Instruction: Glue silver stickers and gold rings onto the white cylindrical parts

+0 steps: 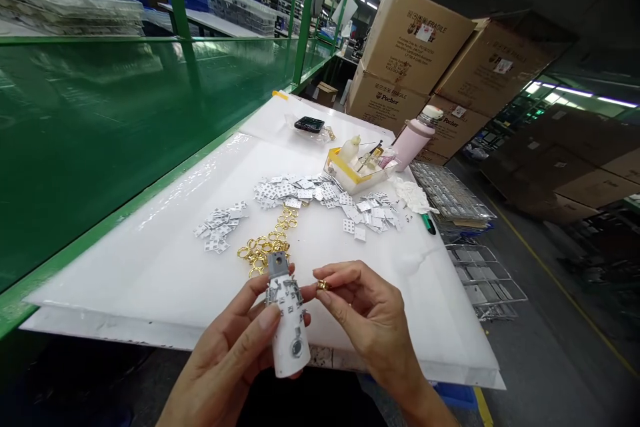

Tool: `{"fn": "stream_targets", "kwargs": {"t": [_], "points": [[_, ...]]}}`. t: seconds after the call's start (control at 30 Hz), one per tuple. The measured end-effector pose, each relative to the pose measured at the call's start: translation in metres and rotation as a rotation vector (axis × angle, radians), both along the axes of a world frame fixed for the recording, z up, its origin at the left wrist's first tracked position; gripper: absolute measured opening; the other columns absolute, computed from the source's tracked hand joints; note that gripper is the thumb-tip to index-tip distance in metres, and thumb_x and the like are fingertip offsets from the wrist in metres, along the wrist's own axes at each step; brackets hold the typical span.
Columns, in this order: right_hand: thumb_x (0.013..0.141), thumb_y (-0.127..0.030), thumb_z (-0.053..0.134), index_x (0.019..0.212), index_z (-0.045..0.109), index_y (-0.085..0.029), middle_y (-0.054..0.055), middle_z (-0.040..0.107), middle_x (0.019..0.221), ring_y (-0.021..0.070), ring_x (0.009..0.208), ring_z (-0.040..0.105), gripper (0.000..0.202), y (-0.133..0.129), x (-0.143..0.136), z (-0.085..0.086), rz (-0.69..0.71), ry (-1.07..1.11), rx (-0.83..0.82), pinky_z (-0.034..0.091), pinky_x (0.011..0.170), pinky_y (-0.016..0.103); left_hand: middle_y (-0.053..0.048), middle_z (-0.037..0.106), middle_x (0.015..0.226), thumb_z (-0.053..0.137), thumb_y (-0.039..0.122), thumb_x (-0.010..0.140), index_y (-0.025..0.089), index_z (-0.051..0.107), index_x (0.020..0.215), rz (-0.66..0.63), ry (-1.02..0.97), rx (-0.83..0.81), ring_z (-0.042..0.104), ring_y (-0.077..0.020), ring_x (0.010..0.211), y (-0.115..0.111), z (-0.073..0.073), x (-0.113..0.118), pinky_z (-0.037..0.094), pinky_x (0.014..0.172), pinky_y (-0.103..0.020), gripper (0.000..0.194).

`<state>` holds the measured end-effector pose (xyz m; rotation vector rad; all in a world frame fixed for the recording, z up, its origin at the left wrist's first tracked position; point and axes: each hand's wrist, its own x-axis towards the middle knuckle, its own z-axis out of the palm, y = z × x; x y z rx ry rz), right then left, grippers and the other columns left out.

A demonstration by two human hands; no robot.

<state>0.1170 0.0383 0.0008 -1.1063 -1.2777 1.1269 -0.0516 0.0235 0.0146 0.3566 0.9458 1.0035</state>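
Observation:
My left hand [240, 340] is closed around a white cylinder [290, 340] with a grey top fitting, small dark pieces over its upper half and a round glassy part low down. To its right, my right hand [365, 320] pinches a small gold ring [323, 285] between thumb and fingertips, close beside the cylinder. Behind the cylinder lies a heap of gold rings [260, 250], trailing back toward a spread of small white square plates [300, 190]. Smaller groups of such plates lie at left [217, 227] and right [373, 213].
A yellow-edged tray [350, 173] holds a bottle and tools. Near it stand a pink flask [415, 137], crumpled white tissue [413, 195] and a green-handled object [429, 223]. A black device [309, 124] lies further back. A green conveyor [125, 113] runs along the left; cartons [410, 47] are stacked behind.

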Motion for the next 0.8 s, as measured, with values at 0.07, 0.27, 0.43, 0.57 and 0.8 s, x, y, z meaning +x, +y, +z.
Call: {"fn": "stream_targets", "kwargs": {"t": [0.07, 0.27, 0.43, 0.57, 0.8], "points": [[0.087, -0.019, 0.072, 0.089, 0.068, -0.020, 0.004, 0.071, 0.105, 0.0178, 0.097, 0.074, 0.005, -0.004, 0.004, 0.000, 0.022, 0.038, -0.028, 0.061, 0.085, 0.026, -0.006, 0.078, 0.115, 0.079, 0.042, 0.078, 0.026, 0.061, 0.132, -0.004, 0.009, 0.012, 0.070, -0.0288, 0.107, 0.000, 0.000, 0.003, 0.060, 0.073, -0.026, 0.059], [0.088, -0.010, 0.070, 0.093, 0.071, -0.023, 0.004, 0.073, 0.107, 0.0201, 0.099, 0.074, 0.014, -0.013, 0.015, -0.001, 0.087, -0.049, 0.092, 0.061, 0.087, 0.031, -0.006, 0.079, 0.110, 0.079, 0.042, 0.078, 0.024, 0.057, 0.136, -0.024, 0.044, 0.014, 0.072, -0.0246, 0.095, -0.003, 0.002, 0.007, 0.058, 0.072, -0.026, 0.064], [0.090, -0.005, 0.065, 0.100, 0.072, -0.025, 0.003, 0.075, 0.104, 0.0176, 0.102, 0.071, 0.024, -0.014, 0.020, -0.003, 0.054, -0.198, 0.278, 0.059, 0.089, 0.031, -0.005, 0.080, 0.109, 0.080, 0.041, 0.077, 0.025, 0.061, 0.132, -0.037, 0.041, 0.018, 0.073, -0.0237, 0.090, -0.006, 0.004, 0.007, 0.058, 0.068, -0.025, 0.061], [0.088, -0.006, 0.067, 0.100, 0.069, -0.025, 0.001, 0.072, 0.099, 0.0152, 0.095, 0.070, 0.023, -0.016, 0.020, -0.005, 0.009, -0.184, 0.289, 0.057, 0.084, 0.028, -0.007, 0.079, 0.112, 0.080, 0.040, 0.077, 0.024, 0.062, 0.131, -0.054, -0.008, -0.001, 0.074, -0.0246, 0.089, -0.003, 0.005, 0.010, 0.059, 0.066, -0.026, 0.060], [0.088, -0.010, 0.070, 0.111, 0.069, -0.027, 0.002, 0.068, 0.099, 0.0133, 0.080, 0.066, 0.029, -0.015, 0.022, 0.001, 0.057, -0.204, 0.284, 0.057, 0.076, 0.028, -0.006, 0.081, 0.104, 0.082, 0.038, 0.074, 0.024, 0.071, 0.118, 0.003, -0.013, -0.028, 0.074, -0.0245, 0.087, -0.003, 0.013, 0.018, 0.058, 0.065, -0.025, 0.048]]}}
